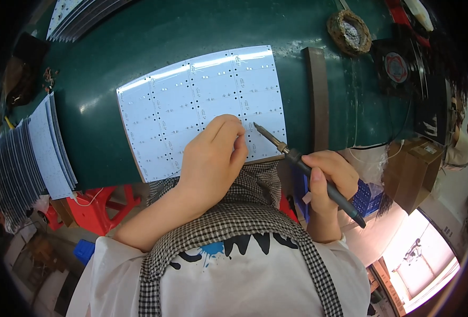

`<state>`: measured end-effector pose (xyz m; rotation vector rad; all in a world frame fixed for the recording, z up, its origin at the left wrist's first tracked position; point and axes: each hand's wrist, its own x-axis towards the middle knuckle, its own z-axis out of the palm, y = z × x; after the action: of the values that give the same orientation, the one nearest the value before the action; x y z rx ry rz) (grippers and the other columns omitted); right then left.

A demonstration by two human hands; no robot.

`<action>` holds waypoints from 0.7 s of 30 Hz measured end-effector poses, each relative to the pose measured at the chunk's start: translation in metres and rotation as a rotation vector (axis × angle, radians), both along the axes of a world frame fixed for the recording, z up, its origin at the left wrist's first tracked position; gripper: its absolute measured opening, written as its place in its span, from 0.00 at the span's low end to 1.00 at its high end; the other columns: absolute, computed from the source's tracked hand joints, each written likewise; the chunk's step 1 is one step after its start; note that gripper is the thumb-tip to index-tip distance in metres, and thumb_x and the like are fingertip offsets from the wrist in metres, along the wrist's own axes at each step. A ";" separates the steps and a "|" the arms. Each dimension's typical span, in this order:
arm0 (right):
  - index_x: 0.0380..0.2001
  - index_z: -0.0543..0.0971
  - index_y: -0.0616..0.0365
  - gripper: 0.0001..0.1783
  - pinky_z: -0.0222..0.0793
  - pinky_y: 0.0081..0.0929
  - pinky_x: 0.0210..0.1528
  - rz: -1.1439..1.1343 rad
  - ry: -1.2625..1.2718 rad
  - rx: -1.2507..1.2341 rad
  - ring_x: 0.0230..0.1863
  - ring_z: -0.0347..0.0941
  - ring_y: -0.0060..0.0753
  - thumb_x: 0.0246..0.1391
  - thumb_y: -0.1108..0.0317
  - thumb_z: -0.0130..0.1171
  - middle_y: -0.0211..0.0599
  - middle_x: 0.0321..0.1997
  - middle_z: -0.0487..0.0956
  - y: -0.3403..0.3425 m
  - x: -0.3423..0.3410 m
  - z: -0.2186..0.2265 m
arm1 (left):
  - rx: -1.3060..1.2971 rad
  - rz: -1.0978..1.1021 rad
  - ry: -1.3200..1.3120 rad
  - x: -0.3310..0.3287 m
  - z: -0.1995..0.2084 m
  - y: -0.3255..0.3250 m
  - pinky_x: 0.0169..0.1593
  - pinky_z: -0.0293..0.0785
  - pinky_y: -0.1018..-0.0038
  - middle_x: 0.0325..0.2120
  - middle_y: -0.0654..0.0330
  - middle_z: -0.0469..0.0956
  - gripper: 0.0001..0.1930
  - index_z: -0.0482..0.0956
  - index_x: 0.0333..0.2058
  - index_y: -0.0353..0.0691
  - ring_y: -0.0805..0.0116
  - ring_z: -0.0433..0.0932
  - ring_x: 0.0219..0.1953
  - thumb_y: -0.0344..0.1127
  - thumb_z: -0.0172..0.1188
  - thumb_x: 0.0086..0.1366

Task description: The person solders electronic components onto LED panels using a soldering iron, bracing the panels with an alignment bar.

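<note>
A white circuit board panel [165,111], divided into several sections with small parts and dark holes, lies on the green table in front of me. Over its near middle part is my left hand [213,153], its fingers pinched together; whatever they hold, if anything, is hidden. My right hand [332,177] grips a soldering iron [300,159] by its dark handle, off the board's near right corner. The iron's tip points up and left, just above the board and a short way right of my left fingertips. Whether the tip touches the surface I cannot tell.
Rows of upright white boards [49,148] stand at the left, with another stack [80,21] at the far left. Right of the panel lies a brown bar [317,95]. A rough round dish [349,33] and a fan [396,67] are beyond it. A cardboard box [414,169] stands below right.
</note>
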<state>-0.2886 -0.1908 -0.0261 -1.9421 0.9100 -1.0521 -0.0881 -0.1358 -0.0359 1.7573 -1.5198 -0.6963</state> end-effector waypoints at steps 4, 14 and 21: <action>0.27 0.80 0.69 0.08 0.72 0.24 0.25 0.009 -0.003 -0.004 0.21 0.76 0.37 0.40 0.76 0.58 0.45 0.22 0.78 0.001 0.001 -0.003 | -0.011 0.009 -0.051 -0.002 -0.003 -0.001 0.28 0.73 0.69 0.33 0.55 0.74 0.07 0.70 0.32 0.35 0.56 0.76 0.26 0.22 0.58 0.54; 0.27 0.80 0.68 0.08 0.72 0.24 0.24 0.014 0.023 -0.039 0.21 0.76 0.37 0.40 0.76 0.58 0.43 0.21 0.78 0.008 -0.002 -0.002 | 0.034 0.034 -0.101 -0.003 -0.004 0.001 0.27 0.74 0.71 0.34 0.59 0.75 0.03 0.78 0.29 0.36 0.61 0.77 0.23 0.25 0.60 0.55; 0.26 0.79 0.68 0.08 0.71 0.25 0.22 -0.009 -0.042 -0.058 0.18 0.75 0.37 0.39 0.75 0.58 0.44 0.19 0.77 0.020 -0.014 0.000 | 0.073 -0.034 0.032 -0.007 0.007 0.018 0.30 0.74 0.70 0.35 0.56 0.74 0.06 0.73 0.32 0.35 0.59 0.77 0.27 0.22 0.59 0.54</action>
<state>-0.3025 -0.1712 -0.0265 -1.9575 0.8748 -1.1309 -0.0947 -0.1176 -0.0290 1.7692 -1.5235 -0.8030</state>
